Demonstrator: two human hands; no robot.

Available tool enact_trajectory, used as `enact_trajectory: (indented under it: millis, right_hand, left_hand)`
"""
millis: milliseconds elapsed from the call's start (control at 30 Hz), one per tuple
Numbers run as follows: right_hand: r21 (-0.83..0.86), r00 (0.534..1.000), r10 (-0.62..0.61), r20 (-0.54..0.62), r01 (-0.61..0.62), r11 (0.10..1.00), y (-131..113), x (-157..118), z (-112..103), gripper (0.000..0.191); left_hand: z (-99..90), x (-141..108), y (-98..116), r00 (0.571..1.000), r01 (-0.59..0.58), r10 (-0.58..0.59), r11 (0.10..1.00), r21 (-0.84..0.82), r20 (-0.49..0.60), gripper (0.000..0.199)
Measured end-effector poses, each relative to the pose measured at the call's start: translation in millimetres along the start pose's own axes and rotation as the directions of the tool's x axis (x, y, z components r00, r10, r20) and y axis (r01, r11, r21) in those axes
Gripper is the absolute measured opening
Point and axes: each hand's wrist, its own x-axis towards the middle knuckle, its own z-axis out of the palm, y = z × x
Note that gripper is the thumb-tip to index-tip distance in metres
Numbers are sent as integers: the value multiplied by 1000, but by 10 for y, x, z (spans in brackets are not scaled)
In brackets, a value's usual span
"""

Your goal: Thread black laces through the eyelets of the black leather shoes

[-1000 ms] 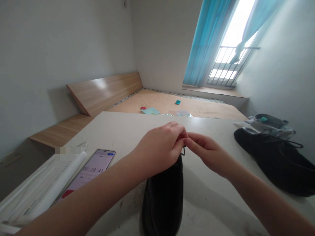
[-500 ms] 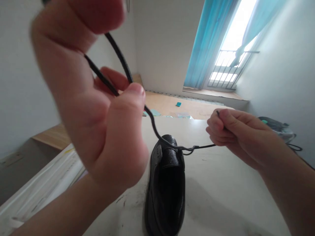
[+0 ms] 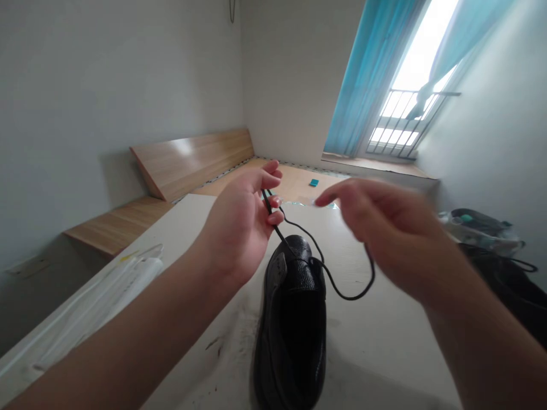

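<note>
A black leather shoe [image 3: 294, 341] rests on the white tabletop [image 3: 384, 341], its opening toward me. Black lace [image 3: 361, 295] comes out at its tongue. Above and left of the toe, my left hand [image 3: 250, 222] has its fingers closed around a loop of the lace. To the right, my right hand [image 3: 380, 228] is slightly blurred, with its index finger pointing left. The lace's other stretch hangs in a slack curve and goes up behind this hand, whose other fingers are curled around it.
Clear plastic wrapping [image 3: 106, 302] lies along the table's left side. At the right edge are another black shoe [image 3: 508, 285] and a plastic bag [image 3: 482, 228]. Beyond the table are a wooden board [image 3: 192, 159] and a small teal piece [image 3: 314, 183].
My left hand has dropped from close to the camera down toward the shoe's toe. My right hand has moved left, its index finger now extended. The taut right-hand lace has gone slack.
</note>
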Motion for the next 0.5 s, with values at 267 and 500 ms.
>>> enact_trajectory:
  millis: [267,500]
  right_hand:
    - [-13,891,173,420,-184,983,193,139,305,31]
    - [-144,950,137,279,-100,985,371,247,280,24]
  left_hand:
    - [-40,29,-71,999,-27,26,999,25,18,29]
    - [-247,268,45,959,-273,84,542,795,272,39]
